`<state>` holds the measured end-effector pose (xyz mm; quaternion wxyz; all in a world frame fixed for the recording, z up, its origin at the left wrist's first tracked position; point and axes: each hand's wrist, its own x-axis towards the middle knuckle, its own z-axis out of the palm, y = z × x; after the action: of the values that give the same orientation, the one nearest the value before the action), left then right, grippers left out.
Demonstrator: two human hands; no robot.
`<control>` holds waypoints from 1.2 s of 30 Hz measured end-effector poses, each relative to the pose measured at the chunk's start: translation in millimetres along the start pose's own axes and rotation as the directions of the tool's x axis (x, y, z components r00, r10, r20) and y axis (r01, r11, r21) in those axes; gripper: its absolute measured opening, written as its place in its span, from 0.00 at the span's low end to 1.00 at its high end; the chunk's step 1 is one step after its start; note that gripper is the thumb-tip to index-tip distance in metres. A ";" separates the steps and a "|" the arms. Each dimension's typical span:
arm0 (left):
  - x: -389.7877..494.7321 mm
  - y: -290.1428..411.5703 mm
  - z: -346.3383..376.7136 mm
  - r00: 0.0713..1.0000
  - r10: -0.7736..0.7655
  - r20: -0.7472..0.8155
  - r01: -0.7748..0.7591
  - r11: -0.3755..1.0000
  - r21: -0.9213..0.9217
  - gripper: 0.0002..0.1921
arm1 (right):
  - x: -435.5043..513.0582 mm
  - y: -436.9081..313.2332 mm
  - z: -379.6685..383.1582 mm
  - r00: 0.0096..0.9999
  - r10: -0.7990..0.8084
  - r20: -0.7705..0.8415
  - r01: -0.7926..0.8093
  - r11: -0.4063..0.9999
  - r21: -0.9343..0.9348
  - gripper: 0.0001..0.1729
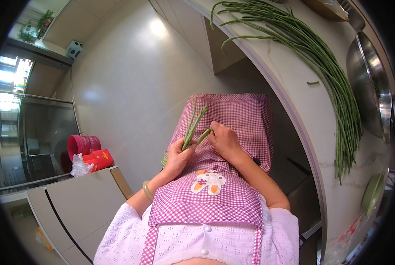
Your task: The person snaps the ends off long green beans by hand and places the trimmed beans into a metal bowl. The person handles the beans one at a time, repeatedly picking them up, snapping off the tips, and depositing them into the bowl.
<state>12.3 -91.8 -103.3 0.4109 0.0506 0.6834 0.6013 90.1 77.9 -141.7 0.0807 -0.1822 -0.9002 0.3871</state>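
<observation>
My left hand point(177, 155) is closed around several green yardlong beans point(194, 126), whose ends stick up past the fingers. The tip of one bean, bent toward the right, is pinched by my right hand point(224, 139); the fingers hide that tip. Both hands are above the pink checked apron point(230, 109) on my lap. Below my left wrist, more bean lengths hang at the apron's left side, partly hidden. A large pile of long beans point(330, 66) curves along the marble-look countertop point(283, 69) to my right, with a short cut piece point(313, 82) beside it.
A stainless steel bowl point(363, 82) stands behind the bean pile. A green dish point(373, 192) and a clear plastic bag point(346, 238) lie nearer on the counter. At left, a pink container point(81, 144) and a red bag point(101, 160) are beside a pale cabinet point(81, 198).
</observation>
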 end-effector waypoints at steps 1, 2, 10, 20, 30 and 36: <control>1.1 -1.6 3.3 0.999 0.043 0.004 -0.043 0.999 0.006 0.06 | 3.2 2.0 7.3 0.999 0.032 -0.032 -0.033 0.999 -0.008 0.09; 1.7 2.9 6.1 0.999 0.039 -0.015 -0.038 0.999 0.025 0.06 | 6.5 5.7 13.9 0.996 0.064 -0.063 -0.065 0.998 -0.014 0.10; -13.8 15.6 -11.9 0.997 -0.042 0.067 0.045 0.998 -0.048 0.06 | 36.2 51.9 -26.6 0.980 0.199 -0.004 -0.183 0.908 0.378 0.14; -3.2 22.2 -9.7 0.993 -0.087 0.076 0.084 0.996 0.038 0.06 | 32.0 -17.4 -38.5 0.493 -0.079 0.867 -0.604 0.687 0.405 0.16; 6.3 7.3 -9.8 0.992 -0.095 0.084 0.089 0.994 0.069 0.07 | 2.1 -24.7 -24.8 0.887 -0.106 0.450 0.041 0.988 0.152 0.15; 7.3 7.5 -8.2 0.998 -0.062 0.007 0.062 0.997 0.035 0.05 | -1.2 -16.5 -1.6 0.988 -0.070 0.141 0.061 0.996 0.064 0.12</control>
<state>-0.8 -92.1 -101.0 0.4312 0.0390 0.6934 0.5759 87.2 68.0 -128.7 0.0341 -0.1218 -0.8973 0.4230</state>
